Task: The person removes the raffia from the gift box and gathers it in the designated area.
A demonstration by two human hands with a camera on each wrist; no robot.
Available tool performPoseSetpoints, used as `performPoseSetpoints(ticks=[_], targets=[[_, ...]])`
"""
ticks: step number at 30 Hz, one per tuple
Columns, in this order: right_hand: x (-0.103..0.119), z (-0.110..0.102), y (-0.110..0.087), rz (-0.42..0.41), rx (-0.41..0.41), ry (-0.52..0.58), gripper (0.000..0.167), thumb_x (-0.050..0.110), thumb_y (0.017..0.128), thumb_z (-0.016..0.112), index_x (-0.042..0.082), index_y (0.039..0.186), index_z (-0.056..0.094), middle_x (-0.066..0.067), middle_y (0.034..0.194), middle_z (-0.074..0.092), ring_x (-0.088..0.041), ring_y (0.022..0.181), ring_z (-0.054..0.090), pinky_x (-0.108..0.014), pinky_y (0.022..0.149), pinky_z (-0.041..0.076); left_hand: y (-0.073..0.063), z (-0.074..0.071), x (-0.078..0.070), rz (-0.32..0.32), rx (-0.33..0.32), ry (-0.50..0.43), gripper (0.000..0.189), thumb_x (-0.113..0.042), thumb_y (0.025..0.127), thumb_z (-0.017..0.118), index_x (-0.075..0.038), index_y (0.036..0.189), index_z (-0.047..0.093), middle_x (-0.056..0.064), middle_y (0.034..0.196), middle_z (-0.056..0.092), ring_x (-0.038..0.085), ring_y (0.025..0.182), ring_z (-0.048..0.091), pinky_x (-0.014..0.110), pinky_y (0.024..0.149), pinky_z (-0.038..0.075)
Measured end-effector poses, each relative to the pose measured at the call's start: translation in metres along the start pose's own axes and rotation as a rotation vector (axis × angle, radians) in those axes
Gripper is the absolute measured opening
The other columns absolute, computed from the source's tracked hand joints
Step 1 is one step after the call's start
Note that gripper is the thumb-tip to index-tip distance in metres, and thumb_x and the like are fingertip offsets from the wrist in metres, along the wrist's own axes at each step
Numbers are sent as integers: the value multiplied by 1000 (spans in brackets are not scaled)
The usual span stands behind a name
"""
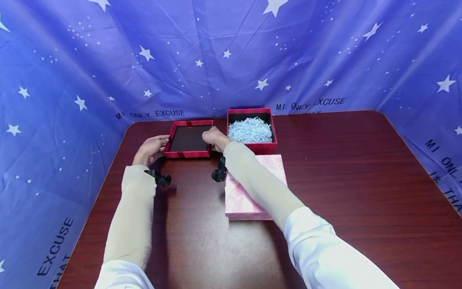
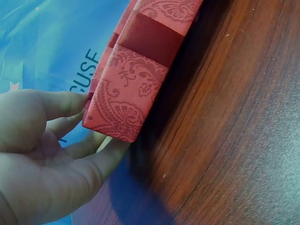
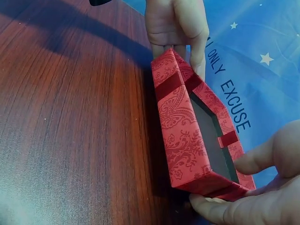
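Two white sleeves (image 1: 339, 257) nearest the camera. Left to right: left hand (image 1: 149, 150), fingers gripping the left edge of one shallow red paisley box lid (image 1: 187, 154), open side up, near the far-left corner of the bench (image 1: 346, 172); right hand (image 1: 215, 138), fingers pinching the lid's right rim. One pink patterned box (image 1: 240, 200) below the right forearm (image 1: 267, 186). One open red box (image 1: 265, 148) just beyond, holding pale-blue shredded paper (image 1: 250, 130), near the far edge. Wide room from both boxes to the right edge; narrower strip between left forearm (image 1: 131, 220) and pink box.
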State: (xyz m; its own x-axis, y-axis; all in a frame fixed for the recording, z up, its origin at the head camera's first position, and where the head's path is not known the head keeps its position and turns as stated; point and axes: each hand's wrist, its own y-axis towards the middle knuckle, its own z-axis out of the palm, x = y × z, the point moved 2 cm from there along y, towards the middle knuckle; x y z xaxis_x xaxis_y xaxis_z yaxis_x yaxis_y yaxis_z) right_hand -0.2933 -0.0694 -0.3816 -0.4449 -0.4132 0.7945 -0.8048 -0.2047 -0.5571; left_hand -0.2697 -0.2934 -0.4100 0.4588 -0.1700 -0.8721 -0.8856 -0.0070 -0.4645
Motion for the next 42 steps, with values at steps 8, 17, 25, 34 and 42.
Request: performPoseSetpoints(ticks=[8,17,25,34,42], targets=[[-1,2,-1,-28,-10,-47,37,16,97,36,5,132,39,-4,138,42,-17,113,44,-38,93,49,-1,3,3,9,-74,15,45,-16,103,40,-10,147,37,7,133,45,13,110,50,33,104,41],[20,7,-21,-292,-259,-405,71,24,93,52,5,150,16,-21,151,21,-34,141,24,-40,117,26,-5,2,-9,47,-152,59,49,-28,105,29,-2,146,35,16,146,41,12,112,49,34,104,41],[47,-6,-44,-467,-283,-452,69,23,93,53,10,151,19,-17,149,27,-28,138,32,-36,116,29,-10,14,-35,118,-344,54,46,-29,103,39,-2,140,40,6,113,53,8,89,54,29,92,49],[50,-36,-60,-573,-305,-432,64,22,93,55,12,149,27,-13,145,34,-23,123,45,-34,107,39,-20,57,-73,224,-184,46,50,-29,101,44,-1,142,39,7,105,59,5,80,59,18,76,55],[45,-72,-66,-622,-343,-437,63,25,92,59,12,147,31,-11,145,38,-21,131,41,-32,110,36,-27,105,-98,271,-51,106,47,-22,102,46,0,143,39,27,134,52,34,118,56,40,102,47]])
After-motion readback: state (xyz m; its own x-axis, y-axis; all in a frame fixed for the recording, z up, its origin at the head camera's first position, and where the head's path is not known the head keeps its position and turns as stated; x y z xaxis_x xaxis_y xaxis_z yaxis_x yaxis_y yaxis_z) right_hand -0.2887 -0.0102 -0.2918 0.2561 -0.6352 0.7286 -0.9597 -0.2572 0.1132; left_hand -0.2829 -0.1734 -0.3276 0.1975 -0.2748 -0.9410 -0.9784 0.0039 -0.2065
